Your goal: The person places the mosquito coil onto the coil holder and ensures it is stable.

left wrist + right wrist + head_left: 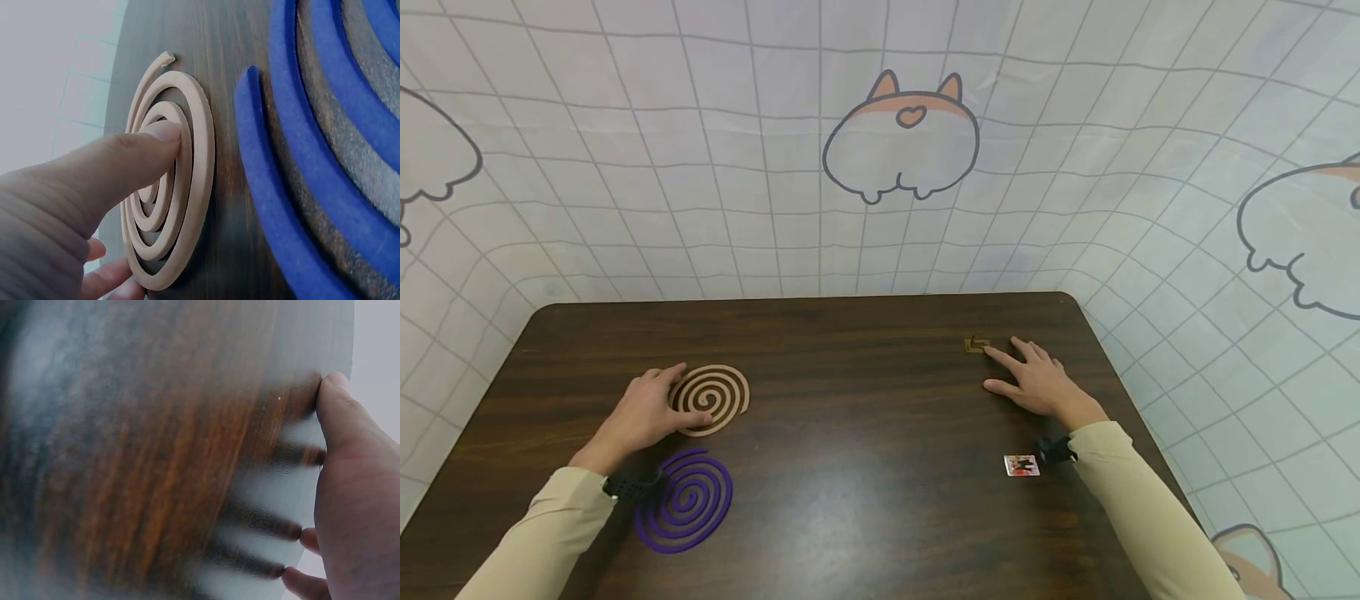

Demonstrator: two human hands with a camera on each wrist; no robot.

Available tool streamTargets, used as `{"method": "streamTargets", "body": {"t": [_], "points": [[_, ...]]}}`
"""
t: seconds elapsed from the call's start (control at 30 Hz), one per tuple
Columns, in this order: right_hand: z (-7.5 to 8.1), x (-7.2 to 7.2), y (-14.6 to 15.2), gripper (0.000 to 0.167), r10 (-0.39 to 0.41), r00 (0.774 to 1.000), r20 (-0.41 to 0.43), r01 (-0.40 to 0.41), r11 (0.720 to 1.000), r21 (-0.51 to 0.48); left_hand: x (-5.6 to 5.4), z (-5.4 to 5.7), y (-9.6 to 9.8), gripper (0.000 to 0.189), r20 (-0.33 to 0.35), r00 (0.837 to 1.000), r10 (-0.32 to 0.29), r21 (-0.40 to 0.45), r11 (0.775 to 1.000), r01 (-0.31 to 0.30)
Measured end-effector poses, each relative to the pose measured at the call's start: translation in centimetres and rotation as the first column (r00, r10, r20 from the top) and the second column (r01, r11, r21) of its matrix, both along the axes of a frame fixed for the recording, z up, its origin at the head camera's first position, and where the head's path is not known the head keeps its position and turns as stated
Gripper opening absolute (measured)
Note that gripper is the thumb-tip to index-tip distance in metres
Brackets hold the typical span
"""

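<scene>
On the left of the table lies a beige mosquito coil (741,392), and my left hand (643,408) is on it. The thumb rests across its rings in the left wrist view, while the other fingers reach to its outer edge, partly hidden. Nearer to me, beside the left wrist, is a purple-blue mosquito coil (721,492). At the right, my right hand (1037,383) is spread with its fingertips on the tabletop. Its index fingertip is at a small gold-coloured metal piece (973,343) with a raised tab.
A small printed rectangle (1022,466), box or card, lies near the right wrist. The dark wooden table (857,400) has rounded far corners, and a white gridded curtain (760,167) with cartoon prints surrounds it.
</scene>
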State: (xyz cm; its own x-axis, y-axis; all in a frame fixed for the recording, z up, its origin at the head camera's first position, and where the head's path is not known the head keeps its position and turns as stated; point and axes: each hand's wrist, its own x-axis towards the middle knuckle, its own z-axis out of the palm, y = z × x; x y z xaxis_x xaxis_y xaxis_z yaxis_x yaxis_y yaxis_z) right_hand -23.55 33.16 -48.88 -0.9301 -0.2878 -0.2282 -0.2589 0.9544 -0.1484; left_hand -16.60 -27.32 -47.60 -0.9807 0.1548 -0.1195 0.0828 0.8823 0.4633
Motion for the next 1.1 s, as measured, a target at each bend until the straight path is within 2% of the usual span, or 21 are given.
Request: {"method": "streamTargets", "body": {"t": [0.4,0.87,1.1], "points": [[0.07,0.06,0.48,0.073,0.027,1.0,-0.014,-0.026,0.999,0.021,-0.06,0.3,0.52,0.109,0.038,0.999,0.019,0.035,0.999,-0.021],[-0.22,0.04,0.84,0.074,0.041,0.999,0.005,-0.041,0.999,0.019,-0.22,0.32,0.51,0.109,0.066,0.998,0.011,0.026,1.0,-0.013],[-0.18,0.22,0.77,0.074,0.04,0.999,0.002,-0.04,0.999,0.005,-0.33,0.42,0.27,0.111,0.116,0.993,0.03,0.045,0.998,-0.036]]}}
